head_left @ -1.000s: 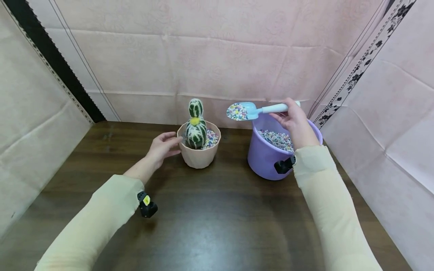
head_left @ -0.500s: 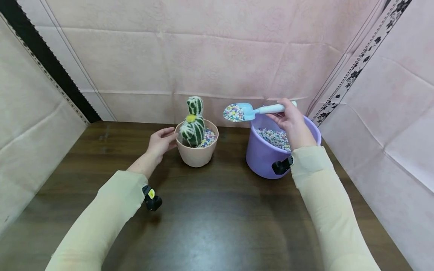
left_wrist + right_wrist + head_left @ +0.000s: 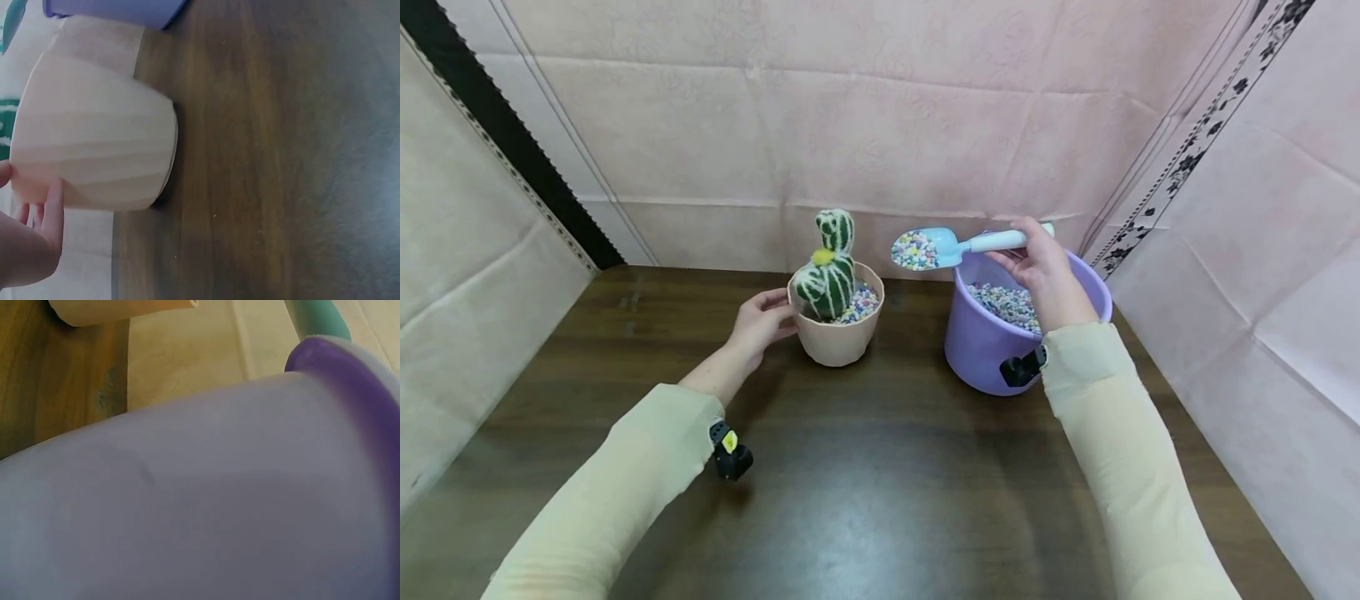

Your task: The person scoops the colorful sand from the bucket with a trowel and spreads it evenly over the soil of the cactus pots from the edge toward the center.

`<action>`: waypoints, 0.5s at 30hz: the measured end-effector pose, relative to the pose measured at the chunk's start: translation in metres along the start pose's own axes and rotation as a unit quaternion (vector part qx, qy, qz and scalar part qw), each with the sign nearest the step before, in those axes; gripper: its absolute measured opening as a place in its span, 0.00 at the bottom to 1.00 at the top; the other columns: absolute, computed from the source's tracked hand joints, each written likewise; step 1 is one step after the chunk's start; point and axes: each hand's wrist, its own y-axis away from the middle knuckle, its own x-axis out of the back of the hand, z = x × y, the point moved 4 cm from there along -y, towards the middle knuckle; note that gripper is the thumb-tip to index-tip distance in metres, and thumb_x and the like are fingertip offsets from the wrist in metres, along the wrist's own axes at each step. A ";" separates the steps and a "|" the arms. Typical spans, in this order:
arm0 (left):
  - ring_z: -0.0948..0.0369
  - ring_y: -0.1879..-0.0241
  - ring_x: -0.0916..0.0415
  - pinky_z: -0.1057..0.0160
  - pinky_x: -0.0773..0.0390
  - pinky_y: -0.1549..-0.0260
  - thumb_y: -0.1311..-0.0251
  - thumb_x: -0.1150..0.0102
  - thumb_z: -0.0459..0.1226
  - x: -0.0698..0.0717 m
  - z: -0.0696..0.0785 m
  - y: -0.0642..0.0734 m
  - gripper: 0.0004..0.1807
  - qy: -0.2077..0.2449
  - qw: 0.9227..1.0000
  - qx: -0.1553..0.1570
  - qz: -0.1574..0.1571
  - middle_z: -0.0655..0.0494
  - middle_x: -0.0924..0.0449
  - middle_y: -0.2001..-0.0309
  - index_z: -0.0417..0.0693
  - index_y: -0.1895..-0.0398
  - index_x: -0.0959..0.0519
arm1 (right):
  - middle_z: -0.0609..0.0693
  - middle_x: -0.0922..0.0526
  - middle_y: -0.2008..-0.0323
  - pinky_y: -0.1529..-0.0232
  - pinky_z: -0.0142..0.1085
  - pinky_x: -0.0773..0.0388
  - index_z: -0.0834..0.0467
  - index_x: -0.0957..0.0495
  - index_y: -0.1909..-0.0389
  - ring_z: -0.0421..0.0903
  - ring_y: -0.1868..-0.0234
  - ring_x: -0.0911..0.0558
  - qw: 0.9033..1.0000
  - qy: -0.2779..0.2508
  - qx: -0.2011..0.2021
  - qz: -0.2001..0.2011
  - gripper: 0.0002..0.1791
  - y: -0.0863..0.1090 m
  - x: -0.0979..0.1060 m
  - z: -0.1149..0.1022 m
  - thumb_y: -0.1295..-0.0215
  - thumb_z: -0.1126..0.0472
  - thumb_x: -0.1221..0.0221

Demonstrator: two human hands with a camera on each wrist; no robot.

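Note:
My left hand is at the left side of a beige flowerpot. In the left wrist view its thumb lies at the rim and the fingers press the pot's outer wall. A green-and-white striped toy cactus with a yellow flower stands in the pot, off-centre to the left, with small coloured pebbles beside it. My right hand grips the white handle of a light-blue trowel, held level above the left rim of a purple bucket. Pebbles fill the trowel's blade.
More small pebbles lie inside the bucket, which stands right of the pot. Both containers are on a dark wooden table, near its back edge. A pale patterned cloth hangs behind and along both sides.
The cactus has shifted left in the pot, and my left fingers have settled on the pot's rim. The loaded trowel has moved slightly left, remaining level.

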 end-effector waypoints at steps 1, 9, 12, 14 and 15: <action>0.59 0.45 0.30 0.56 0.27 0.40 0.35 0.50 0.34 0.001 0.000 -0.002 0.28 0.001 1.000 -0.003 0.000 0.43 0.37 0.34 0.40 0.32 0.41 | 0.56 0.25 0.60 0.44 0.41 0.26 0.55 0.33 0.59 0.50 0.43 0.24 1.000 0.004 0.000 0.000 0.08 0.000 -0.001 0.001 0.36 0.65 0.46; 0.69 0.66 0.24 0.64 0.18 0.55 0.37 0.47 0.35 0.001 0.005 -0.003 0.23 0.021 0.997 -0.016 0.074 0.53 0.25 0.54 0.37 0.40 0.31 | 0.56 0.25 0.59 0.51 0.42 0.22 0.55 0.33 0.58 0.48 0.40 0.28 1.000 0.024 0.008 -0.008 0.07 0.003 -0.006 0.006 0.35 0.65 0.48; 0.71 0.68 0.25 0.66 0.17 0.58 0.38 0.46 0.35 -0.004 0.008 0.002 0.21 0.020 0.995 -0.011 0.100 0.54 0.25 0.55 0.38 0.42 0.28 | 0.56 0.25 0.59 0.52 0.42 0.22 0.55 0.33 0.57 0.47 0.39 0.29 1.000 0.027 0.011 -0.011 0.08 0.004 -0.009 0.007 0.35 0.65 0.48; 0.71 0.68 0.26 0.65 0.17 0.58 0.38 0.45 0.34 -0.007 0.009 0.005 0.21 0.016 0.994 -0.011 0.103 0.51 0.24 0.52 0.39 0.42 0.28 | 0.56 0.24 0.61 0.52 0.42 0.22 0.56 0.32 0.57 0.47 0.42 0.26 0.999 0.030 0.014 -0.015 0.08 0.003 -0.010 0.007 0.36 0.66 0.48; 0.71 0.68 0.26 0.65 0.17 0.57 0.38 0.45 0.34 -0.007 0.009 0.005 0.21 0.014 0.995 -0.010 0.099 0.50 0.24 0.50 0.40 0.41 0.28 | 0.56 0.23 0.64 0.55 0.43 0.19 0.57 0.30 0.59 0.47 0.47 0.23 0.999 0.031 0.016 -0.018 0.06 0.003 -0.011 0.008 0.36 0.67 0.48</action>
